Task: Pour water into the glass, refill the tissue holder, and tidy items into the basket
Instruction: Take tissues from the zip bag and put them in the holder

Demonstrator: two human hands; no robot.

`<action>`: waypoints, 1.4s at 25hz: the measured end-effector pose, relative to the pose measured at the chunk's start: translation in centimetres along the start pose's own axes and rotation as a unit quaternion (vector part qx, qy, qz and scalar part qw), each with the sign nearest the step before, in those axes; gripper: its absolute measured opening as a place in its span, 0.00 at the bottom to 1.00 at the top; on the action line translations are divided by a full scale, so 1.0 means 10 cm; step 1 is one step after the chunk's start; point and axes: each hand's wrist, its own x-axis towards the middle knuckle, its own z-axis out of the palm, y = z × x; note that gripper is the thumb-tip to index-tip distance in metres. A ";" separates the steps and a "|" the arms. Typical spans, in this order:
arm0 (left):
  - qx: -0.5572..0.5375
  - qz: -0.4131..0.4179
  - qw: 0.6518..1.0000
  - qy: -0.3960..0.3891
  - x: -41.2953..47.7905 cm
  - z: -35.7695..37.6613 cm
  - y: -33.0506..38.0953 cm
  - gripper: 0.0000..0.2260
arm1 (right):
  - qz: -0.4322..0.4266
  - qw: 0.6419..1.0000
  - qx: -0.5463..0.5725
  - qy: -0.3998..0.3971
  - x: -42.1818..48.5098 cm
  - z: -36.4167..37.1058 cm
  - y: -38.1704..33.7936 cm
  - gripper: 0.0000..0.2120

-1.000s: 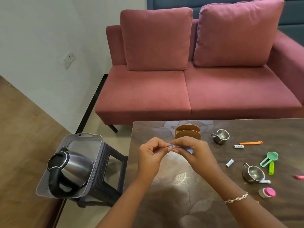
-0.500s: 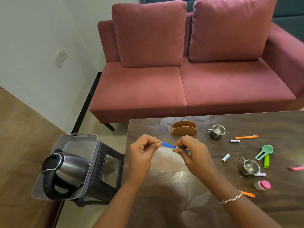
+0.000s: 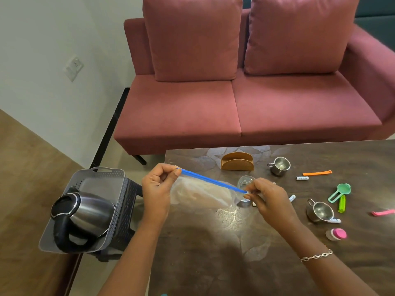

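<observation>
- Left hand (image 3: 157,189) and right hand (image 3: 266,196) are each pinching one end of the blue zip strip (image 3: 213,180) of a clear bag (image 3: 201,195), holding it taut above the surface (image 3: 213,253).
- Bag is hanging limp, pale tissue-like contents inside; probably very light, film slippery and soft.
- Strip is the stiffest part, so the best hold.
- Tissue holder (image 3: 237,161) is standing empty, far side; glass (image 3: 245,182) just behind the bag.

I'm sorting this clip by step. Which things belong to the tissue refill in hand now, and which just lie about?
In use: zip bag, pinched at both ends of its blue strip by left hand and right hand; tissue holder.

Lying about: kettle in basket, glass, steel cup, green scoop.
</observation>
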 end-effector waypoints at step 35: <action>-0.146 -0.338 0.929 0.032 -0.67 0.51 0.15 0.07 | 0.008 0.983 0.183 0.001 -0.12 0.29 -0.50 0.06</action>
